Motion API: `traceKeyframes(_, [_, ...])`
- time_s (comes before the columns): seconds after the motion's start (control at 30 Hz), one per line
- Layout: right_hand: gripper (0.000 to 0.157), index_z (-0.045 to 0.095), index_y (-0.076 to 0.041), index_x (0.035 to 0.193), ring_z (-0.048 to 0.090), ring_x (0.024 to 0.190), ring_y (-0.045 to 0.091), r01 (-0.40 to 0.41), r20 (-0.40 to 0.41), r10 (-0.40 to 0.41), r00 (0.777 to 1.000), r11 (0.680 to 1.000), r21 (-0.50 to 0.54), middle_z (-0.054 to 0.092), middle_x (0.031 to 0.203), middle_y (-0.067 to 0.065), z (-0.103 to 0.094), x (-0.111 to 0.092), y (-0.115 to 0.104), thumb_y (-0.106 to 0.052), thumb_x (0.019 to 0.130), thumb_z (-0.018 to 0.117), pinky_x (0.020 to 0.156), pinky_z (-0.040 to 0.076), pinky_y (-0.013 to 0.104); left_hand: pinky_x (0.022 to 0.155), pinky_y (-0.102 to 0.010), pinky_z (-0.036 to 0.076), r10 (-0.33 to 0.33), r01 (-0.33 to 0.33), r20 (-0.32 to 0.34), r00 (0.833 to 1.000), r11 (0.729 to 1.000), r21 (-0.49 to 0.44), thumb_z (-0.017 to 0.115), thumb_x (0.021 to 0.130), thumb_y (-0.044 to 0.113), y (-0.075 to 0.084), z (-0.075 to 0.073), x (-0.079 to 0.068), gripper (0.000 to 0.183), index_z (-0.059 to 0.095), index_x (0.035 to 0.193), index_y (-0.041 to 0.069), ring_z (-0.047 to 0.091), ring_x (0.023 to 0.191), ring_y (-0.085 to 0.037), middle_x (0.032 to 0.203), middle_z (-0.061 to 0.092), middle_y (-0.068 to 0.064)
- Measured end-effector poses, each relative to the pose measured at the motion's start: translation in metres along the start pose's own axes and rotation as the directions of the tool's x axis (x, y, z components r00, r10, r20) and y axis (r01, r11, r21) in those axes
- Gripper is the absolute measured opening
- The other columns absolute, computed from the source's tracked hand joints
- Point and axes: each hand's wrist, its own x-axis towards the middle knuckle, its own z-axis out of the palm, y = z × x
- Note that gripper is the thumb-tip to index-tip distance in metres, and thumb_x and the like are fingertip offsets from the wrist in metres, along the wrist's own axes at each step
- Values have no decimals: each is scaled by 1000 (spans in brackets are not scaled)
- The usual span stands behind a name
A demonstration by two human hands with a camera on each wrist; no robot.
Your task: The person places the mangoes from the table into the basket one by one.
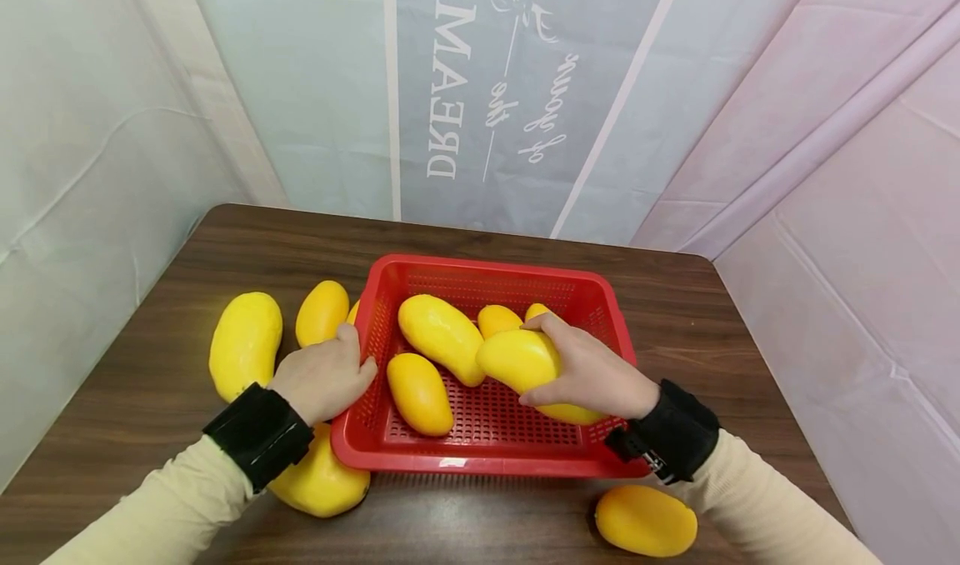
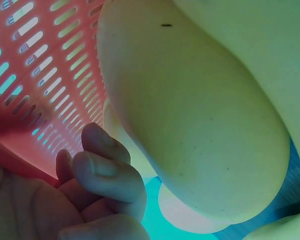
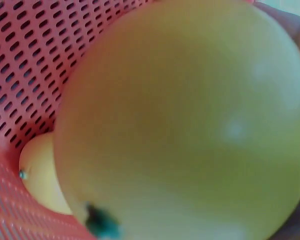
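Observation:
My left hand (image 1: 322,379) grips the left rim of a red plastic basket (image 1: 510,466); in the left wrist view its curled fingers (image 2: 110,175) sit beside the slotted wall. My right hand (image 1: 600,375) holds a large yellow mango (image 1: 517,359) over the right half of the basket, thumb on the near side and fingers over the far side. That mango fills most of the right wrist view. Inside the basket lie a long yellow mango (image 1: 438,332), a smaller orange-yellow mango (image 1: 420,394) and others partly hidden by the right hand.
Left of the basket, on the dark wooden table (image 1: 480,523), are a big yellow mango (image 1: 246,344), a smaller mango (image 1: 322,313) and another big one (image 1: 322,477) under the left wrist. One mango (image 1: 647,521) lies near the right forearm. Fabric curtains (image 1: 315,90) stand behind the table.

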Motion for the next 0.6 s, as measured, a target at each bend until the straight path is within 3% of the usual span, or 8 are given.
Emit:
traceKeyframes(0.27, [78, 54, -8, 134, 48, 104, 22, 49, 29, -48, 998, 998, -47, 54, 117, 4, 12, 4, -4, -40, 69, 85, 86, 47, 44, 51, -34, 50, -12, 12, 2, 1000, 1000, 0, 52, 95, 35, 1, 0, 2, 44, 40, 115, -2, 56, 48, -21, 67, 57, -9])
traceKeyframes(0.4, [76, 57, -9, 134, 47, 103, 23, 57, 42, -54, 998, 996, -73, 49, 116, 6, 16, 5, -4, -36, 69, 86, 83, 48, 43, 51, -35, 50, -9, 9, 1, 1000, 1000, 0, 51, 95, 35, 1, 0, 2, 44, 40, 115, -2, 56, 48, -21, 68, 57, -9])
traceKeyframes(0.6, [75, 62, -12, 136, 47, 102, 22, 56, 101, -40, 994, 987, -154, 54, 114, 5, 22, 9, -6, -30, 68, 87, 84, 47, 43, 51, -34, 50, -9, 9, 6, 1000, 1000, -3, 51, 95, 35, 1, -1, 1, 44, 40, 116, -3, 56, 48, -21, 67, 57, -9])
